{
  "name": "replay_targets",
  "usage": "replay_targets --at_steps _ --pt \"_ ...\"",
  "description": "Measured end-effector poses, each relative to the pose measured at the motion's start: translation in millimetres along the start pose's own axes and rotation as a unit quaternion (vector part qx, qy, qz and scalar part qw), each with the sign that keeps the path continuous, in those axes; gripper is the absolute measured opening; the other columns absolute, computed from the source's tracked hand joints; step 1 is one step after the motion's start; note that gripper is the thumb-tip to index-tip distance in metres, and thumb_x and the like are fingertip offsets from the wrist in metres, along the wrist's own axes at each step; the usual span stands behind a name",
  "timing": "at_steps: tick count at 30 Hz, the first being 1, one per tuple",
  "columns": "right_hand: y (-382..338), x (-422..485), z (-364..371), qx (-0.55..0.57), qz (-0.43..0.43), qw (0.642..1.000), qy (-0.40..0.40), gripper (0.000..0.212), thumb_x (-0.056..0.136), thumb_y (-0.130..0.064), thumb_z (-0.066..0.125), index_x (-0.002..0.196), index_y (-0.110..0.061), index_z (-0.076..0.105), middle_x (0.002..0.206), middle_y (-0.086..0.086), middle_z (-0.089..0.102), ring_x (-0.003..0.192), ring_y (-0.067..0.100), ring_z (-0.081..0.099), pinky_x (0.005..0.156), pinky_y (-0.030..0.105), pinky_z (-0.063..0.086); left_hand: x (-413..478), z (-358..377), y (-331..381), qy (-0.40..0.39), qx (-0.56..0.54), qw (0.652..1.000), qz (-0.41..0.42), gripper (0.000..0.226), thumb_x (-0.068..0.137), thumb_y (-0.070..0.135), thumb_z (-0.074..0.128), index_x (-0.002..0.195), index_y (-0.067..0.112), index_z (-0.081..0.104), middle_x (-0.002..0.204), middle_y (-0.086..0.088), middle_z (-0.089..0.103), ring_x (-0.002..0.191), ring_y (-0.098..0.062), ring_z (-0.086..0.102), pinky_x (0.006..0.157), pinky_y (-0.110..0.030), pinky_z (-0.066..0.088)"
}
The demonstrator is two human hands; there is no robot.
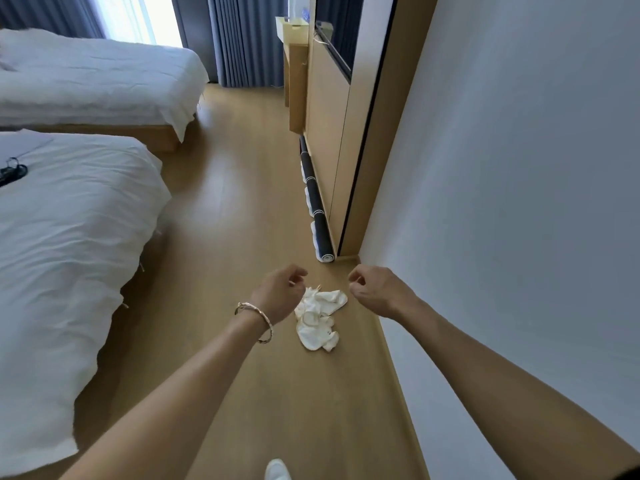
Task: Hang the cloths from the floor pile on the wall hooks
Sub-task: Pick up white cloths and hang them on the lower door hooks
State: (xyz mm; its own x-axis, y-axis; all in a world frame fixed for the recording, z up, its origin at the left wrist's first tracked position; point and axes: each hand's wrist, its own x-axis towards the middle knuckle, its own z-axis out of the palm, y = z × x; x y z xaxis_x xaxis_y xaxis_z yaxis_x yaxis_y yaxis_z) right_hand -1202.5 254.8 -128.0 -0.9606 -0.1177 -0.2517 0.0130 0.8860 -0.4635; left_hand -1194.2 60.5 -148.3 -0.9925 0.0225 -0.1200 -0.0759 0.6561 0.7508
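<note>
- A small crumpled pile of cream-white cloths [320, 318] lies on the light wooden floor [239, 202], close to the foot of the plain white wall [502, 202] on the right.
- The left hand [278, 292] hangs over the pile's upper left edge and overlaps it in the view. Its fingers are loosely curled and hold nothing that can be seen. Whether they touch the cloth cannot be told.
- The right hand [372, 289] hangs just beyond the pile's upper right corner, apart from it, fingers likewise loosely curled and empty.
- A thin gold bracelet [258, 318] circles the left wrist.
- The toe of a white shoe [277, 470] shows at the bottom edge, nearer than the pile.
- Beyond the hands, dark rolled mats with white stripes [317, 202] lie end to end along the base of a pale wooden cabinet [325, 133].
- Two beds with white covers stand on the left, the near bed [69, 237] and the far bed [86, 77], with blue-grey curtains [242, 39] behind.
</note>
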Motion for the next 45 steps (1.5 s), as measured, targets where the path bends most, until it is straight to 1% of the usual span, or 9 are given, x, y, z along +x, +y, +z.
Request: replay_targets --at_steps 5,11,15,20,24,29,34,38,45 --pt "11.7 58.7 -0.2 -0.003 0.03 0.999 -0.03 0.033 0.094 -0.025 0.043 0.123 -0.017 0.057 0.125 0.001 0.06 0.109 0.017 0.056 0.092 0.033 0.049 62.3 11.6 -5.4 -0.055 0.024 0.998 -0.007 0.026 0.092 0.017 0.049 0.114 0.021 0.063 0.104 0.004 0.065 0.093 -0.012 0.059 0.081 -0.023 0.045" --pt "32.9 132.0 1.4 0.006 0.033 0.998 -0.052 0.032 0.093 -0.027 0.045 0.121 -0.018 0.059 0.12 0.002 0.061 0.102 0.017 0.058 0.088 0.034 0.051 128.8 30.8 -9.5 -0.077 0.039 0.996 -0.028 0.027 0.093 0.016 0.048 0.116 0.017 0.062 0.109 0.0 0.065 0.098 -0.016 0.06 0.076 -0.019 0.04" --pt "60.1 190.8 5.1 0.019 0.043 0.995 -0.083 0.034 0.092 -0.028 0.044 0.122 -0.019 0.058 0.121 0.001 0.061 0.103 0.017 0.057 0.088 0.034 0.052 177.7 47.1 -11.4 -0.082 0.046 0.994 -0.054 0.026 0.093 0.016 0.049 0.114 0.017 0.063 0.107 -0.001 0.066 0.095 -0.016 0.06 0.075 -0.021 0.041" --pt "93.1 293.9 -0.6 0.042 0.04 0.99 -0.129 0.032 0.092 -0.027 0.044 0.12 -0.021 0.058 0.118 0.0 0.06 0.096 0.015 0.058 0.084 0.033 0.052 259.6 70.2 -8.3 -0.054 0.045 0.992 -0.105 0.025 0.092 0.018 0.05 0.112 0.016 0.064 0.104 0.0 0.067 0.093 -0.016 0.061 0.076 -0.022 0.044" --pt "121.2 351.5 10.0 0.041 0.053 0.98 -0.19 0.029 0.092 -0.023 0.044 0.117 -0.018 0.059 0.117 0.004 0.061 0.097 0.018 0.059 0.083 0.033 0.052 305.6 102.4 -18.9 -0.079 0.037 0.984 -0.157 0.026 0.092 0.017 0.048 0.113 0.018 0.064 0.104 0.002 0.067 0.095 -0.016 0.062 0.077 -0.022 0.044" --pt "163.0 404.3 54.4 0.029 0.074 0.961 -0.266 0.028 0.093 -0.021 0.043 0.11 -0.009 0.062 0.111 0.008 0.065 0.1 0.023 0.061 0.088 0.038 0.051 349.5 150.2 -57.3 -0.118 0.039 0.969 -0.214 0.029 0.092 0.017 0.046 0.116 0.017 0.063 0.106 0.001 0.067 0.096 -0.017 0.061 0.074 -0.021 0.041" --pt "201.5 449.8 116.4 0.021 0.112 0.94 -0.323 0.026 0.093 -0.022 0.045 0.113 -0.015 0.06 0.112 0.003 0.063 0.098 0.02 0.059 0.081 0.031 0.048 388.3 198.4 -121.3 -0.18 0.047 0.948 -0.258 0.03 0.092 0.018 0.045 0.118 0.019 0.061 0.105 0.003 0.066 0.09 -0.011 0.058 0.074 -0.019 0.038" --pt "230.3 484.0 170.0 0.034 0.144 0.93 -0.337 0.026 0.094 -0.026 0.046 0.116 -0.018 0.059 0.116 0.001 0.062 0.099 0.019 0.058 0.077 0.028 0.045 413.3 237.7 -176.1 -0.219 0.058 0.934 -0.277 0.03 0.092 0.018 0.045 0.117 0.02 0.06 0.103 0.005 0.066 0.092 -0.013 0.061 0.075 -0.02 0.041" --pt "265.1 515.4 290.3 0.048 0.179 0.912 -0.365 0.019 0.095 -0.033 0.046 0.102 -0.022 0.06 0.107 -0.001 0.061 0.091 0.017 0.059 0.074 0.03 0.046 433.6 306.4 -287.4 -0.308 0.093 0.904 -0.282 0.032 0.093 0.019 0.041 0.119 0.022 0.059 0.112 0.004 0.066 0.097 -0.014 0.062 0.077 -0.02 0.043"
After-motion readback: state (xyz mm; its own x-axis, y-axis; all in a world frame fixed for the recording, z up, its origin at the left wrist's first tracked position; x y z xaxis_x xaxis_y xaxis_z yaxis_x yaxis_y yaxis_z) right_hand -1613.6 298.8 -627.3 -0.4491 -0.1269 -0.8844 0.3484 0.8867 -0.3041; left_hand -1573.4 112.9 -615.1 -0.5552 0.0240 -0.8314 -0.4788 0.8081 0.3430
